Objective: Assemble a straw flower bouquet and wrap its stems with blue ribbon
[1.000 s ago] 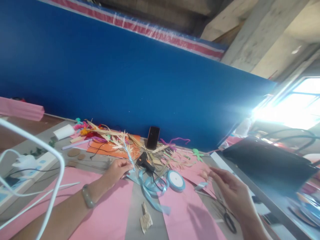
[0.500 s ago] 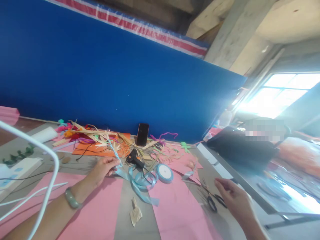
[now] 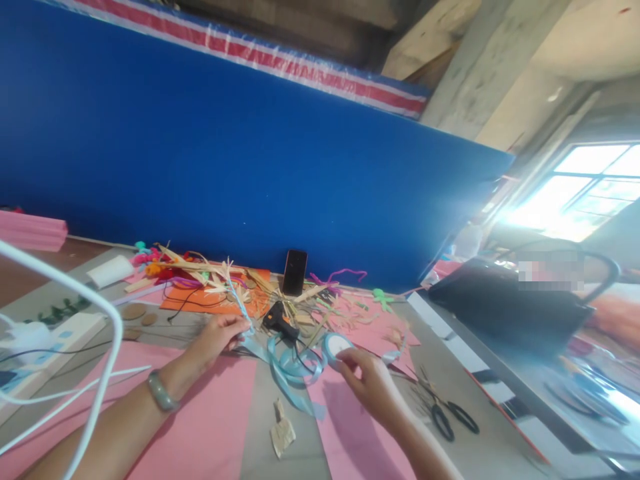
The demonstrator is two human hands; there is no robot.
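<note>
My left hand (image 3: pixel 225 335) is closed in a pinch on a thin stick wrapped in light-blue ribbon (image 3: pixel 239 300); its frayed pale tip points up and away. From beside those fingers, a loose blue ribbon (image 3: pixel 285 390) runs in loops across the table. My right hand (image 3: pixel 367 380) has its fingers closed on the near right edge of the ribbon spool (image 3: pixel 336 345), partly covering it. A black glue gun (image 3: pixel 281 322) lies between the hands, just behind the loops. Open-bladed scissors (image 3: pixel 445 407) with black handles rest to the right of my right forearm.
Straw-like scraps and an orange sheet (image 3: pixel 183 302) lie at the back, near an upright phone (image 3: pixel 295 272). Pink sheets (image 3: pixel 200 407) cover parts of the table (image 3: pixel 280 460). At left are a power strip (image 3: pixel 60 350) and a white curved tube (image 3: pixel 113 320). A blue panel (image 3: pixel 250 153) stands behind.
My right hand has moved left from beside the scissors to the ribbon spool. My left hand keeps its pinch on the wrapped stick. The view has shifted slightly.
</note>
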